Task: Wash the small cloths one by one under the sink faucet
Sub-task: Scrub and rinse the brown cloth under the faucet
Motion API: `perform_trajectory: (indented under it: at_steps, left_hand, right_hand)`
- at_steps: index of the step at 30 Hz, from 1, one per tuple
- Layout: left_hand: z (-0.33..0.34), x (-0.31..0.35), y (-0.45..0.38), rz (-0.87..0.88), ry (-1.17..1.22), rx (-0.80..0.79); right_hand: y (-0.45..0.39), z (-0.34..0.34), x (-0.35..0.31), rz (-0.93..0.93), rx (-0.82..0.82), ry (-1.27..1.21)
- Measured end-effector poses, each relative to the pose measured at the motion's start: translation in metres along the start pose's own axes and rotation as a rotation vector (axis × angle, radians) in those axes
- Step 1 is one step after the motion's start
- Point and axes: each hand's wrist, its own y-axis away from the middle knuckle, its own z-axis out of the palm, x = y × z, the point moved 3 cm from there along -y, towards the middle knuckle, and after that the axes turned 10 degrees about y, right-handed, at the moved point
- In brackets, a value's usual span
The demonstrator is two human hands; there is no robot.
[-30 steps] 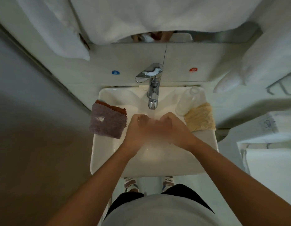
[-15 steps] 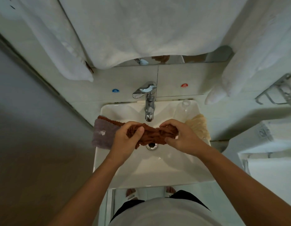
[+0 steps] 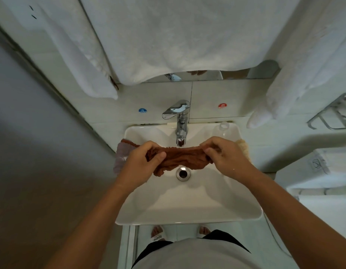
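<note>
You stand at a white rectangular ceramic sink (image 3: 187, 216) set against a pale tiled wall, in a narrow bathroom with a grey wall at your 9 o'clock. One chrome single-lever faucet (image 3: 180, 123) rises at the basin's 12 o'clock edge, its spout over the bowl, and one round chrome drain (image 3: 183, 173) sits in the middle of the bowl. Two round stickers mark the tiles: a blue cold sticker (image 3: 142, 110) at 11 o'clock of the faucet and a red hot sticker (image 3: 222, 106) at its 1 o'clock. White towels (image 3: 178, 35) hang above, covering most of a mirror.

You have three small cloths in sight. A mauve fluffy cloth (image 3: 119, 158) lies on the rim at the basin's 9 o'clock, with a brown edge showing behind it. A cream fluffy cloth (image 3: 244, 147) lies on the rim at 3 o'clock, beside one clear plastic bottle (image 3: 221, 129). The rust-brown terry cloth (image 3: 182, 157) is stretched between your hands, directly beneath the spout and above the drain.

Your left hand (image 3: 141, 166) is closed around the cloth's left end, thumb pressed over the bunched fabric. Your right hand (image 3: 226, 156) pinches the right end tight, fingers curled in.
</note>
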Motion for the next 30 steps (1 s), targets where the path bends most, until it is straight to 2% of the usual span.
perform_trajectory:
  at_steps: [3, 5, 8, 11, 15, 18, 20, 22, 25, 28, 30]
  left_hand:
    - [0.000, 0.007, 0.002, 0.034, 0.098, 0.105]
    - [0.004, 0.011, 0.002, 0.025, 0.152, 0.079]
    - [0.014, 0.011, 0.001, 0.086, -0.137, -0.021]
    - [0.015, 0.000, -0.004, 0.218, -0.437, 0.026]
    - [0.016, -0.002, -0.004, 0.329, -0.531, 0.115]
    - [0.025, 0.004, -0.002, 0.396, -0.650, 0.047]
    - [0.033, 0.000, 0.000, 0.352, -0.573, -0.066]
    - [0.041, -0.006, 0.002, 0.311, -0.420, -0.115]
    - [0.042, -0.006, 0.003, 0.373, -0.302, -0.020]
    - [0.035, 0.002, 0.003, 0.315, -0.199, 0.031]
    - [0.029, 0.006, 0.002, 0.305, -0.317, 0.032]
  right_hand:
    - [0.002, -0.001, -0.003, -0.129, 0.007, 0.149]
    - [0.003, 0.001, -0.009, -0.182, 0.022, 0.200]
    - [0.004, 0.004, -0.025, -0.218, 0.107, 0.125]
    - [0.004, 0.005, -0.035, -0.211, 0.183, 0.066]
    - [0.001, 0.001, -0.034, -0.079, 0.084, -0.010]
    - [0.000, 0.002, -0.035, -0.094, 0.026, 0.002]
    - [0.001, 0.002, -0.038, -0.120, 0.013, 0.008]
    - [0.001, 0.003, -0.040, -0.149, -0.014, 0.029]
    - [-0.001, 0.006, -0.036, -0.162, -0.044, 0.123]
    - [-0.004, 0.002, -0.027, -0.166, 0.051, 0.219]
    - [-0.004, -0.002, -0.025, -0.186, 0.117, 0.200]
